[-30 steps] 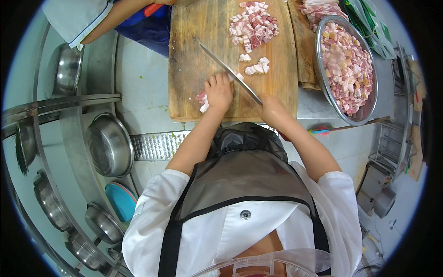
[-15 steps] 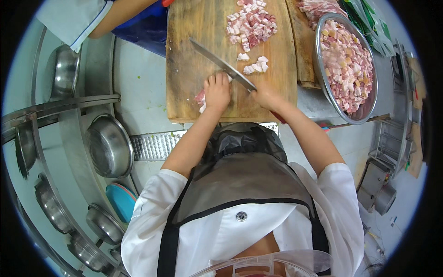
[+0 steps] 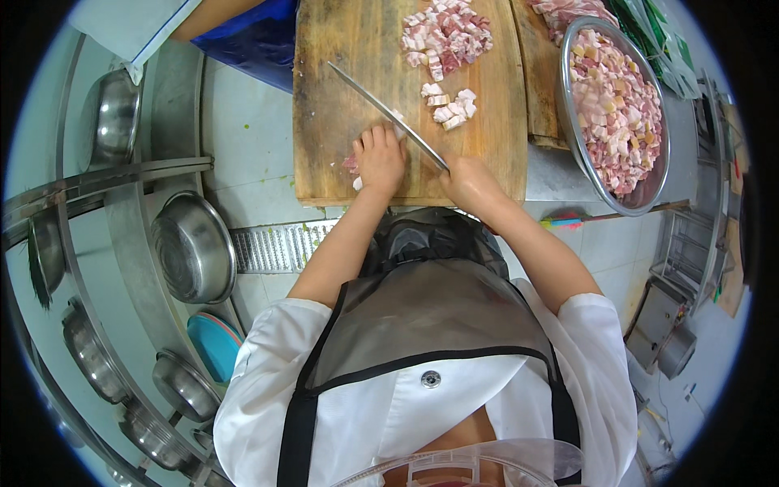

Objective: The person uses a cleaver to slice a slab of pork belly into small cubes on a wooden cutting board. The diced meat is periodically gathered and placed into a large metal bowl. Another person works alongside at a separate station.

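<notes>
A wooden cutting board [image 3: 324, 114] lies in front of me. On it my left hand [image 3: 380, 166] is closed over a strip of meat [image 3: 350, 164], fingers pressed down; most of the strip is hidden beneath them. My right hand [image 3: 472, 183] grips a large knife [image 3: 365, 91] by its handle. The blade slants to the far left, just beyond my left fingertips, and a pale bit of meat touches it. To the right of the blade sit several whitish fatty cubes [image 3: 456, 114]. Farther off is a larger pile of diced pork [image 3: 446, 36].
A metal bowl [image 3: 573, 122] heaped with diced meat stands right of the board, near sliced meat [image 3: 568, 15] and a bag of greens [image 3: 661, 49]. At upper left is another person's sleeve [image 3: 122, 32]. Metal basins [image 3: 193, 252] fill the left rack.
The knife has turned more edge-on, its blade now showing as a thin line. The group of cubes to its right has grown. My left hand stays on the meat.
</notes>
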